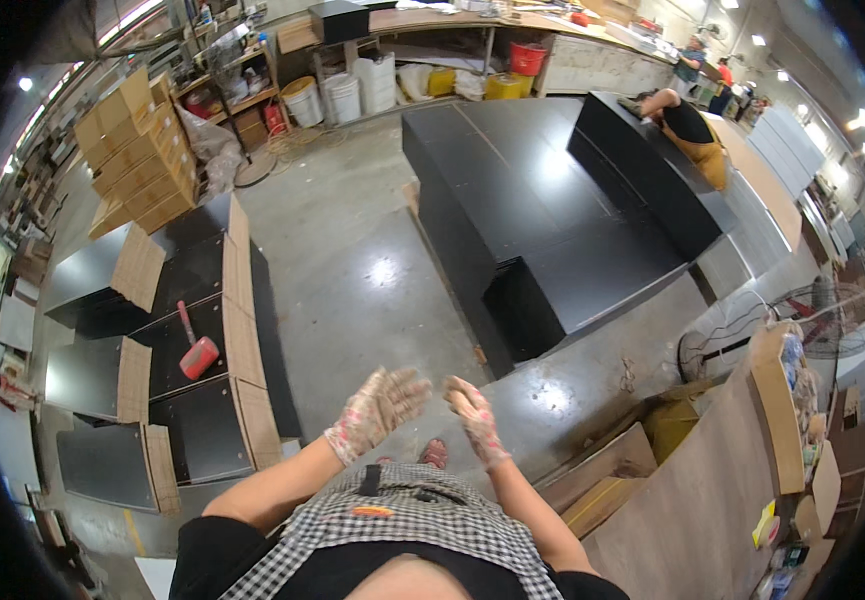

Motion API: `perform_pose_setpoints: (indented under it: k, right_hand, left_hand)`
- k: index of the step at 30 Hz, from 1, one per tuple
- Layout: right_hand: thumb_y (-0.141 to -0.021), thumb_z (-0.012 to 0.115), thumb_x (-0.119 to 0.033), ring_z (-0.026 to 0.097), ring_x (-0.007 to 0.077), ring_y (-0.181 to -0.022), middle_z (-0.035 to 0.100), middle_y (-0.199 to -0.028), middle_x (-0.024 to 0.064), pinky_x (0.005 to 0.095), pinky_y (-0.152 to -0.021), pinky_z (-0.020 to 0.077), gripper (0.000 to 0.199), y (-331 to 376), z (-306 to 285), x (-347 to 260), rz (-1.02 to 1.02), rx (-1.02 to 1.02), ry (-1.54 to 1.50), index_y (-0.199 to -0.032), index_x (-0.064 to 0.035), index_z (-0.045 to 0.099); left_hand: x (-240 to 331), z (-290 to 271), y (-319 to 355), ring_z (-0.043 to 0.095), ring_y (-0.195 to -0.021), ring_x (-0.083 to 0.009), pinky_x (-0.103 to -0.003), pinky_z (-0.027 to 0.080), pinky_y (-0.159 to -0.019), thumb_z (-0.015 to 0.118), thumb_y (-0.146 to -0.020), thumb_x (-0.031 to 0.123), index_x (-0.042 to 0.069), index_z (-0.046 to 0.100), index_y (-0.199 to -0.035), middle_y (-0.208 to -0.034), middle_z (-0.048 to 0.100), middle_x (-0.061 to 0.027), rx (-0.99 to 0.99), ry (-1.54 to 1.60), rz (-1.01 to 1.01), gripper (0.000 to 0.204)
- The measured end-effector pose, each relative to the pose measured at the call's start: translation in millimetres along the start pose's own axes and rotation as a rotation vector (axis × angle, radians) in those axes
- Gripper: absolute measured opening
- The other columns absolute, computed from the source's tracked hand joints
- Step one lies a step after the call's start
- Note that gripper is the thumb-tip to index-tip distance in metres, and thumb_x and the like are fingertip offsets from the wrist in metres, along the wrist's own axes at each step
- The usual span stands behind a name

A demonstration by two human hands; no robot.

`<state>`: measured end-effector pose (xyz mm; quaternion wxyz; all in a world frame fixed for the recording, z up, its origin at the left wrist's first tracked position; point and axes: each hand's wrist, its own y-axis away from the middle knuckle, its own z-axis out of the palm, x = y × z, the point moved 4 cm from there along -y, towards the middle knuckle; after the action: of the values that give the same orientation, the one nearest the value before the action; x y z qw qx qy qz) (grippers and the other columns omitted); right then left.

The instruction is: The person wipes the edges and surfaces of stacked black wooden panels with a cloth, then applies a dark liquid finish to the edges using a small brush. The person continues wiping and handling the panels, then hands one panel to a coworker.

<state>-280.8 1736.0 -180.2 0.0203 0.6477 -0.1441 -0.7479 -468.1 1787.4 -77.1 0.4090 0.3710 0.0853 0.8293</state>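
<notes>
Both my hands wear pale, stained work gloves and are held up in front of my checked apron [402, 510]. My left hand [380, 410] is open, its palm flat and fingers stretched out, with nothing in it. A short gap to the right, my right hand [474, 418] shows nearly edge-on, its fingers extended and holding nothing. Ahead of them, large black cabinets [512, 190] form a low block; the end of a black cabinet with an open compartment [522, 312] is nearest my right hand. A red mallet [199, 357] lies on stacked black panels [202, 425] to the left.
Cardboard boxes [142, 150] are piled at the far left. A workbench [432, 18] with buckets [342, 98] beneath runs along the back. Another person [692, 130] bends over the cabinets at the far right. A wooden table [692, 510] and a floor fan [812, 310] stand at the right.
</notes>
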Motion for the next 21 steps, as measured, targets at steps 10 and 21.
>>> perform_pose_setpoints:
  k: [10, 21]
  right_hand:
    - [-0.1, 0.057, -0.018, 0.062, 0.0189, -0.112, 0.067, -0.12, 0.0113, 0.0331, -0.1, 0.0473, 0.035, 203.0, -21.7, 9.4, -0.014, 0.582, -0.239, -0.128, 0.0019, 0.06]
    - [-0.103, 0.052, -0.019, 0.065, 0.0199, -0.109, 0.07, -0.115, 0.0123, 0.0339, -0.094, 0.0509, 0.032, 426.9, 20.3, -21.4, -0.095, 0.926, 0.099, -0.127, -0.0025, 0.061]
  left_hand:
    - [-100.2, -22.4, 22.3, 0.061, -0.117, -0.0271, -0.04, 0.047, -0.103, 0.048, -0.103, 0.035, -0.004, 0.047, -0.139, -0.127, 0.061, -0.0198, -0.502, -0.684, -0.609, 0.053]
    - [-205.9, 109.9, 120.2, 0.068, -0.1, -0.0253, -0.038, 0.052, -0.094, 0.049, -0.101, 0.018, -0.004, 0.059, -0.124, -0.107, 0.069, -0.0161, -0.923, -0.986, -0.207, 0.033]
